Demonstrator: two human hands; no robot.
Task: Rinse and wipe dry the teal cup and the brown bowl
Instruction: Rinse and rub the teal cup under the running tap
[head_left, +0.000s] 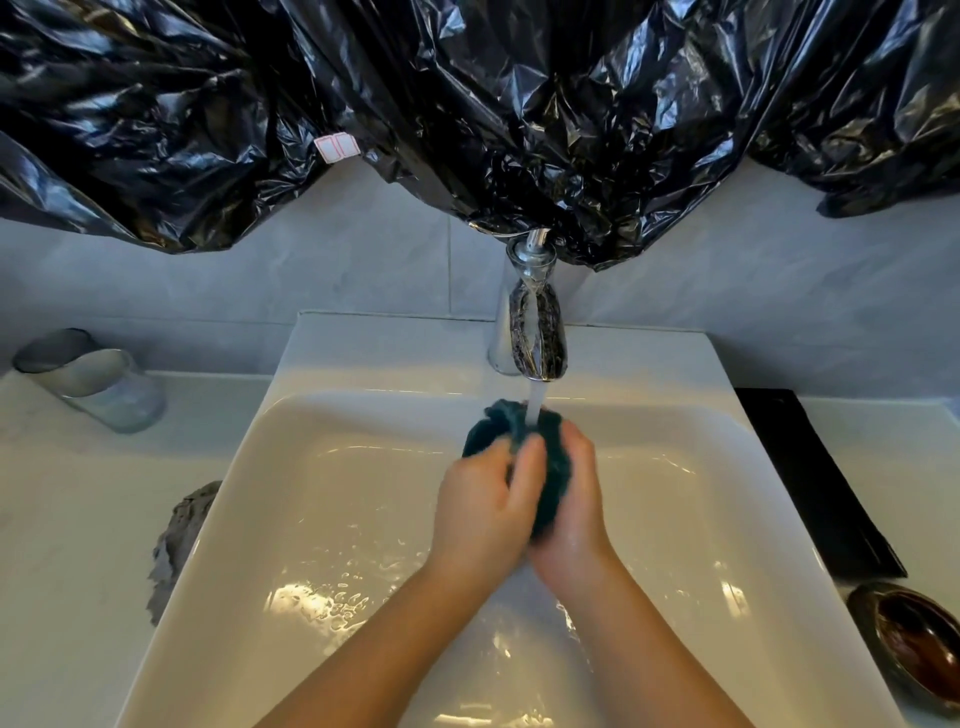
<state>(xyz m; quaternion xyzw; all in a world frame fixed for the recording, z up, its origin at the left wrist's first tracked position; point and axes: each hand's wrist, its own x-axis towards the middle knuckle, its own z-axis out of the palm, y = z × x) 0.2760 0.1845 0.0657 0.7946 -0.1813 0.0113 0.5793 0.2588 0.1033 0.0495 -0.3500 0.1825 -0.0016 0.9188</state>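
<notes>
Below both hands lies the white sink basin (322, 499); between them, under the faucet (535, 332) stream, the teal cup (550, 467) sits clasped by left hand (483, 509) and right hand (576, 499). Far right rests the brown bowl (909, 639).

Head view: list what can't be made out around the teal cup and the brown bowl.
- Teal cup: shape and opening hidden by the left hand and right hand; blurred.
- Brown bowl: far side cut off by the right edge.
- Sink drain: hidden beneath the forearms.
- Grey cloth: partly behind the sink rim.
</notes>
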